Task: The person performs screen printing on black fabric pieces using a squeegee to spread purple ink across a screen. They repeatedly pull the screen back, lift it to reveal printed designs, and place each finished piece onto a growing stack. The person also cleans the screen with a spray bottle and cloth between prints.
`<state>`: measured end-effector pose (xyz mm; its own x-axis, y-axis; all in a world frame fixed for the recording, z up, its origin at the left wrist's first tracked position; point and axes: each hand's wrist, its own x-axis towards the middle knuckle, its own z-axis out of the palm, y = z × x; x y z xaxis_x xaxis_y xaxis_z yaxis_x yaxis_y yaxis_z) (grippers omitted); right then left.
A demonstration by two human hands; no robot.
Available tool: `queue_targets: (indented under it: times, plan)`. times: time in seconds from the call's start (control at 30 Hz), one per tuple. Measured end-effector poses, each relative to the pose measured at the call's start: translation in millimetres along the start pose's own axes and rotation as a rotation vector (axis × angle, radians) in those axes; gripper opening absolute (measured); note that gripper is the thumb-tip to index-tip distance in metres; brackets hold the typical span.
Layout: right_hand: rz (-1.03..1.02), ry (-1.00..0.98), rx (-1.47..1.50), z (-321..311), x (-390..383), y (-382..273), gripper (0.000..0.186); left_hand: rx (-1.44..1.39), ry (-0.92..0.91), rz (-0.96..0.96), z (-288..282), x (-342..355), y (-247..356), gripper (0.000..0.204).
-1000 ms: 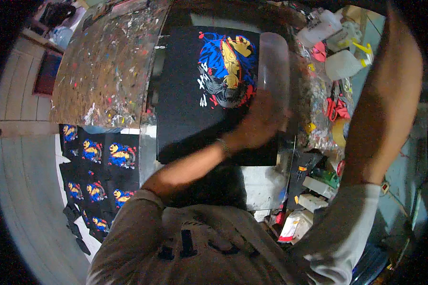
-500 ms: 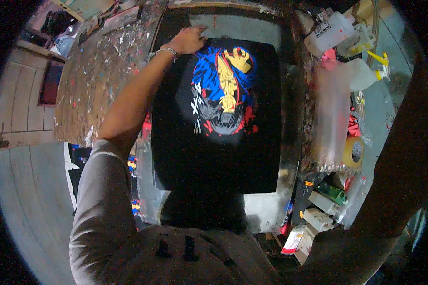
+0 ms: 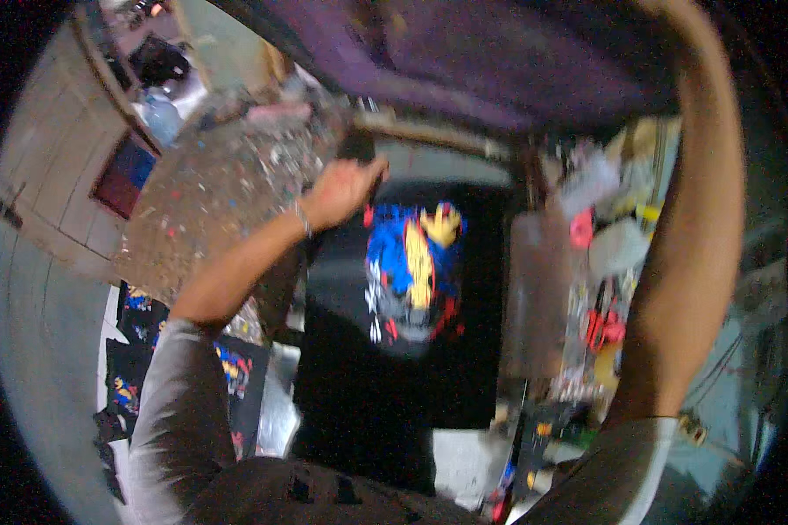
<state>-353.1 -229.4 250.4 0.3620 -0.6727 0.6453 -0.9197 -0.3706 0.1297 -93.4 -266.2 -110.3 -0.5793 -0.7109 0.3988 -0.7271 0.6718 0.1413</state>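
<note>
My left hand (image 3: 346, 188) is at the upper left corner of a black piece of fabric (image 3: 368, 385), its fingers outstretched but blurred. The fabric lies flat on a board and carries a printed figure (image 3: 420, 262) in blue, yellow, red, grey and white, upside down to me. Above the far end hangs a large tilted panel (image 3: 499, 66), dark purple with a dark border, seemingly a printing screen. My right arm reaches up along the right side to this panel. Only a sliver of my right hand (image 3: 665, 4) shows at the top edge; its fingers are hidden.
At the left stands a paint-spattered wooden board (image 3: 210, 192). Below it lie black fabric pieces (image 3: 236, 376) with similar prints. Cluttered along the right are plastic containers (image 3: 591, 184), a whitish bottle (image 3: 617, 249) and red scraps (image 3: 604, 328). A pale door (image 3: 57, 192) stands far left.
The purple panel has come into view at the top, with my right arm now raised toward it. The view has shifted, so the fabric appears lower. My left hand stays near its upper left corner.
</note>
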Motion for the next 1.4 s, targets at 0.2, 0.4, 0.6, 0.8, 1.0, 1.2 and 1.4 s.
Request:
queue_targets:
  times: [0.2, 0.4, 0.6, 0.8, 1.0, 1.2, 1.4]
  plan:
    - [0.031, 0.097, -0.050, 0, -24, -45, 0.091, 0.129, 0.085, -0.270, -125, -108, -51, 0.023]
    - [0.070, 0.101, -0.019, -7, -43, -46, 0.082, 0.490, 0.422, -0.317, -178, -200, -145, 0.041]
    - [0.063, 0.055, -0.140, -4, -47, -42, 0.077, 0.127, 0.797, -1.000, -99, -388, 17, 0.055]
    - [0.103, 0.019, -0.074, 5, -21, -37, 0.070, -1.320, 0.452, -1.587, -24, -494, 162, 0.064]
    - [-0.006, -0.207, 0.501, 26, 6, 109, 0.053, -1.508, 0.984, -1.470, -74, -513, 142, 0.033]
    - [-0.147, -0.379, 0.421, 204, -188, -48, 0.060, -1.785, 1.143, -1.431, 20, -488, 184, 0.021]
    - [-0.382, -0.740, 0.624, 224, -353, -226, 0.061, -1.453, 1.336, -1.425, -20, -487, 199, 0.017]
